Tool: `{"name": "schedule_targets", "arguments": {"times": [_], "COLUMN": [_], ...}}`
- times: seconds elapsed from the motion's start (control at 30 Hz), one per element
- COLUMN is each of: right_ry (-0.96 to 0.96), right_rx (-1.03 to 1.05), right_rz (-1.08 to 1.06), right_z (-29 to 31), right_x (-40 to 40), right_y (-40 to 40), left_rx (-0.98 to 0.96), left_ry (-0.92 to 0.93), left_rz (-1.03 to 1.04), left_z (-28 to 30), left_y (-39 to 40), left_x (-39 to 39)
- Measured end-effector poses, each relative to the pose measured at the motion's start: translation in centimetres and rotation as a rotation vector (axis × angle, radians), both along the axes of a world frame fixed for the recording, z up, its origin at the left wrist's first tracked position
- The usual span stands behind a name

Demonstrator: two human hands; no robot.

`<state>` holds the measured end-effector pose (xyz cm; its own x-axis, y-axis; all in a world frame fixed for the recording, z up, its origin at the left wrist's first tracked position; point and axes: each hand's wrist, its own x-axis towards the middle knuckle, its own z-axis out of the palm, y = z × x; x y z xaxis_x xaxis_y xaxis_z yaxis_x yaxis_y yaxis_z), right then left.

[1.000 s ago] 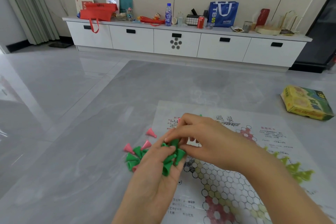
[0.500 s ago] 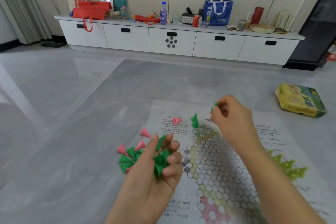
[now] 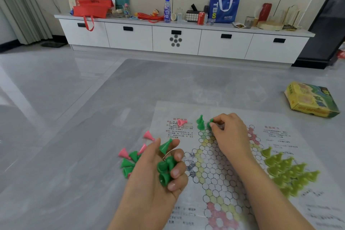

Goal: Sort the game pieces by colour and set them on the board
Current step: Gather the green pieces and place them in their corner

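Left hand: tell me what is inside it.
The left hand cups several green game pieces, one pinched upright at the fingertips. Curled fingers and the palm hide any more, so no exact count.

Glossy smooth plastic green pieces (image 3: 166,168), same shiny plastic on pink pieces (image 3: 148,135), thin printed board (image 3: 224,173) like paper with sheen, polished grey floor (image 3: 65,117), cardboard box (image 3: 310,100)

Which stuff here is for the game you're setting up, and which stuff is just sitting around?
For the game:
board
green pieces standing on it
green piece in the right hand
green pieces held in the left hand
loose pile of green and pink
yellow-green pieces

Just sitting around:
yellow box
blue bag
water bottle
red bag
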<state>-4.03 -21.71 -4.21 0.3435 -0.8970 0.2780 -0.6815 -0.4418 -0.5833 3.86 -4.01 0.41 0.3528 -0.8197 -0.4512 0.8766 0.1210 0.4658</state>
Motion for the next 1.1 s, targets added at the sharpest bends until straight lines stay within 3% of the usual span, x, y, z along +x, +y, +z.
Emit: {"name": "schedule_targets", "arguments": {"times": [0.2,0.77,1.0,1.1], "right_ry": [-0.014,-0.056,-0.253,-0.379], "right_rx": [-0.024,-0.027,0.024,0.149], "right_rz": [0.017,0.029,-0.007,0.113], "right_z": [-0.2,-0.1,2.4,5.6], "right_x": [0.1,0.0,-0.6,-0.5], "right_y": [0.0,0.2,1.2,2.3], "left_rx": [-0.006,0.01,0.017,-0.003], "left_ry": [0.076,-0.07,-0.118,-0.102], "left_rz": [0.002,-0.036,-0.004,0.01], "left_z": [-0.2,0.4,0.8,0.9], "left_y": [0.2,-0.1,0.0,0.0], "left_x": [0.6,0.3,0.0,-0.2]}}
